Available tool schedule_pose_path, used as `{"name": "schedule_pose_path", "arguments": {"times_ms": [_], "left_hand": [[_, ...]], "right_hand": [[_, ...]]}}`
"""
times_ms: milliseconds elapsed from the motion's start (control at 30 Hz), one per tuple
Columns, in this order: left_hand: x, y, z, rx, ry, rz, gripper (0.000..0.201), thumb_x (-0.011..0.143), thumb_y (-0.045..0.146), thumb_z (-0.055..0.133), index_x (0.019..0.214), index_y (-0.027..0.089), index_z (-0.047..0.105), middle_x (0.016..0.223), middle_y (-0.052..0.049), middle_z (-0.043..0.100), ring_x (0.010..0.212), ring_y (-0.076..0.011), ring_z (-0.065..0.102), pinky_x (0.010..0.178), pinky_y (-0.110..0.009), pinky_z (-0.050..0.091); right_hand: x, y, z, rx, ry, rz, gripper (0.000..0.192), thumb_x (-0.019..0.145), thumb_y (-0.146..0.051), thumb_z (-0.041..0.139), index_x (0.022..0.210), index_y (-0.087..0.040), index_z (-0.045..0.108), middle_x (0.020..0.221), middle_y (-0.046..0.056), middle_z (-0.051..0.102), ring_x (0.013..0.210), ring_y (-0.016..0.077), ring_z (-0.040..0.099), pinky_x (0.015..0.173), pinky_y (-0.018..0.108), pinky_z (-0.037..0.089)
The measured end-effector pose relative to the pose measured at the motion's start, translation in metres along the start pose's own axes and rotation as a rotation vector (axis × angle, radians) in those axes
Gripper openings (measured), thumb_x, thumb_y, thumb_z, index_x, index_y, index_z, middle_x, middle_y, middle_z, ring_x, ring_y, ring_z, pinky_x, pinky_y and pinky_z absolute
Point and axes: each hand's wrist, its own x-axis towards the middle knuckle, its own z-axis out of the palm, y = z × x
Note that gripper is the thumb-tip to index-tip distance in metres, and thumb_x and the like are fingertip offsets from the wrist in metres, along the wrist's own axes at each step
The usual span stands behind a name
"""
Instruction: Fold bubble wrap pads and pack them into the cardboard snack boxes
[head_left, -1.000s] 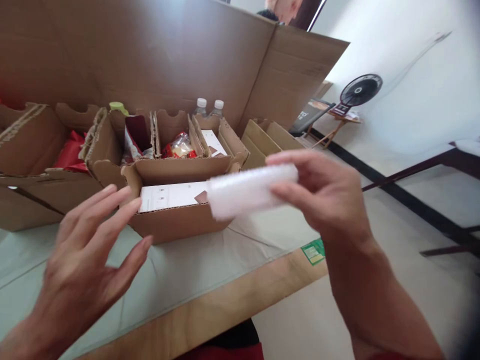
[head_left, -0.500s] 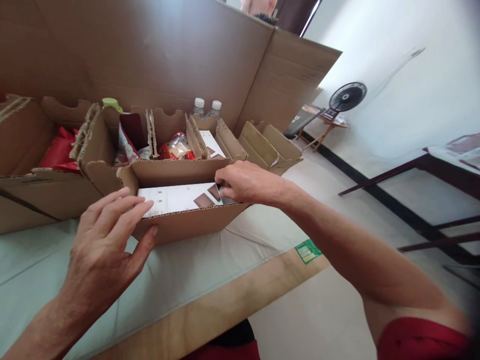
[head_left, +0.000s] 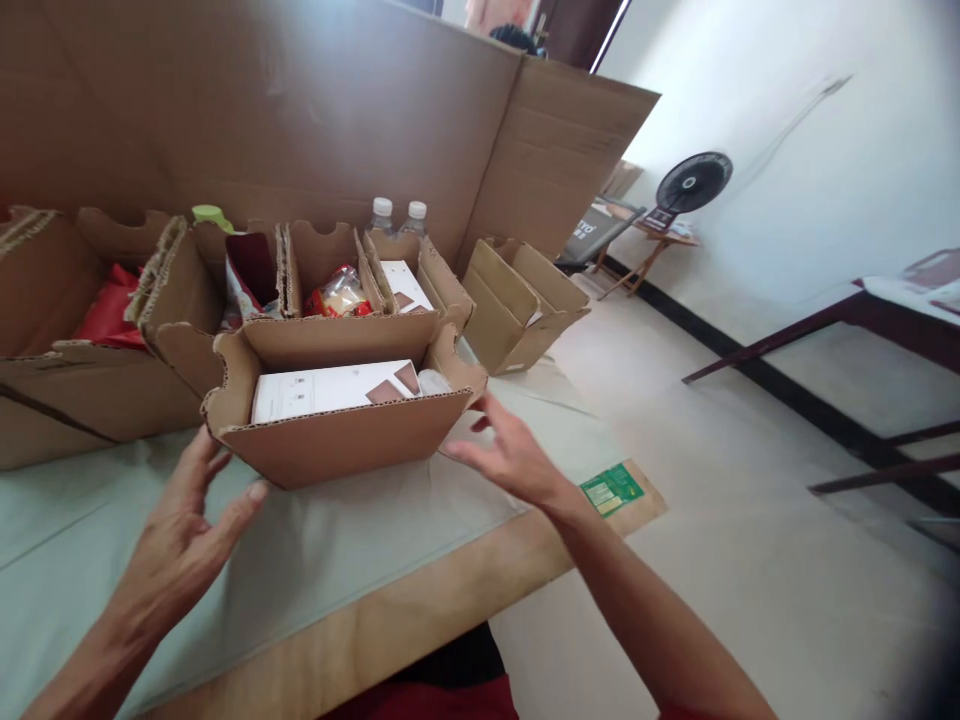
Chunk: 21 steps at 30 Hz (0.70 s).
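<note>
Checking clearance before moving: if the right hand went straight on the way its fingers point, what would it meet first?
Probably the right end wall of the near cardboard box; the right hand points up-left at it, though depth is unclear.

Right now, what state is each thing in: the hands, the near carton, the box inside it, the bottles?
left hand: open, empty, beside carton
right hand: open, empty, beside carton
near carton: flaps open
white box: lying flat inside carton
water bottles: upright, capped
fan: standing
</note>
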Motion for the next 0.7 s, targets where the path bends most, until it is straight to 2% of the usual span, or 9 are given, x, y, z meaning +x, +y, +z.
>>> {"name": "schedule_pose_path", "arguments": {"times_ms": [33,100,200,267,333,400,500,600,700], "left_hand": [[0.001,0.003,0.008,-0.071,-0.034,-0.036,0.069,0.093,0.054,0.069,0.155,0.031,0.049,0.150,-0.013,0.062,0.128,-0.0353,0.068,0.105,-0.051,0.059],[-0.001,0.011,0.024,-0.210,-0.079,-0.111,0.071,0.093,0.054,0.069,0.155,0.028,0.046,0.153,-0.015,0.058,0.134,-0.0341,0.063,0.112,-0.051,0.055],[-0.028,0.023,0.033,-0.309,-0.045,-0.135,0.075,0.091,0.050,0.073,0.156,0.027,0.044,0.152,-0.016,0.056,0.142,-0.0341,0.057,0.120,-0.053,0.047],[-0.059,0.025,0.025,-0.299,-0.047,-0.173,0.072,0.091,0.046,0.075,0.155,0.027,0.046,0.147,-0.015,0.061,0.145,-0.0345,0.054,0.123,-0.054,0.043],[-0.087,0.026,0.006,-0.271,-0.036,-0.231,0.069,0.091,0.044,0.075,0.153,0.030,0.049,0.143,-0.014,0.064,0.145,-0.0352,0.054,0.124,-0.056,0.042],[-0.099,0.032,-0.015,-0.245,0.021,-0.259,0.068,0.090,0.044,0.076,0.151,0.032,0.051,0.143,-0.013,0.063,0.143,-0.0361,0.055,0.122,-0.057,0.045],[-0.077,0.055,-0.030,-0.203,0.145,-0.207,0.069,0.085,0.047,0.080,0.147,0.033,0.054,0.146,-0.010,0.060,0.136,-0.0359,0.060,0.116,-0.054,0.052],[-0.040,0.084,-0.011,-0.232,0.141,-0.034,0.073,0.083,0.045,0.080,0.147,0.028,0.050,0.140,-0.010,0.063,0.127,-0.0323,0.064,0.112,-0.051,0.055],[-0.033,0.102,0.012,-0.266,0.043,0.089,0.077,0.085,0.041,0.076,0.153,0.025,0.043,0.154,-0.015,0.054,0.142,-0.0344,0.055,0.120,-0.053,0.047]], "right_hand": [[0.000,0.004,0.016,0.040,-0.031,0.021,0.054,0.088,-0.047,0.071,0.132,-0.017,0.061,0.123,0.015,0.073,0.102,0.0258,0.070,0.073,0.035,0.058],[-0.004,0.005,0.040,0.099,0.006,0.056,0.043,0.093,-0.045,0.064,0.124,-0.016,0.063,0.117,0.014,0.073,0.096,0.0247,0.068,0.076,0.036,0.057],[-0.024,-0.007,0.051,0.118,0.115,0.080,0.027,0.094,-0.039,0.061,0.111,-0.018,0.065,0.103,0.010,0.074,0.089,0.0232,0.066,0.081,0.037,0.056],[-0.042,-0.018,0.051,0.109,0.133,0.064,0.022,0.094,-0.038,0.061,0.104,-0.020,0.065,0.096,0.008,0.072,0.084,0.0230,0.065,0.079,0.036,0.055],[-0.056,-0.033,0.053,0.108,0.120,0.025,0.019,0.095,-0.038,0.061,0.102,-0.021,0.064,0.094,0.008,0.072,0.083,0.0233,0.064,0.079,0.037,0.055],[-0.056,-0.050,0.056,0.122,0.086,-0.017,0.017,0.096,-0.037,0.060,0.102,-0.021,0.064,0.097,0.008,0.073,0.086,0.0238,0.065,0.082,0.039,0.056],[-0.038,-0.065,0.051,0.184,0.039,-0.049,0.022,0.096,-0.038,0.061,0.109,-0.021,0.064,0.102,0.008,0.075,0.090,0.0237,0.067,0.084,0.039,0.057],[-0.028,-0.057,0.028,0.236,0.128,-0.047,0.035,0.096,-0.045,0.064,0.121,-0.021,0.063,0.105,0.007,0.076,0.089,0.0234,0.069,0.082,0.038,0.058],[-0.041,-0.044,0.005,0.218,0.333,-0.021,0.040,0.097,-0.052,0.066,0.123,-0.022,0.063,0.107,0.008,0.075,0.096,0.0254,0.070,0.087,0.040,0.058]]}}
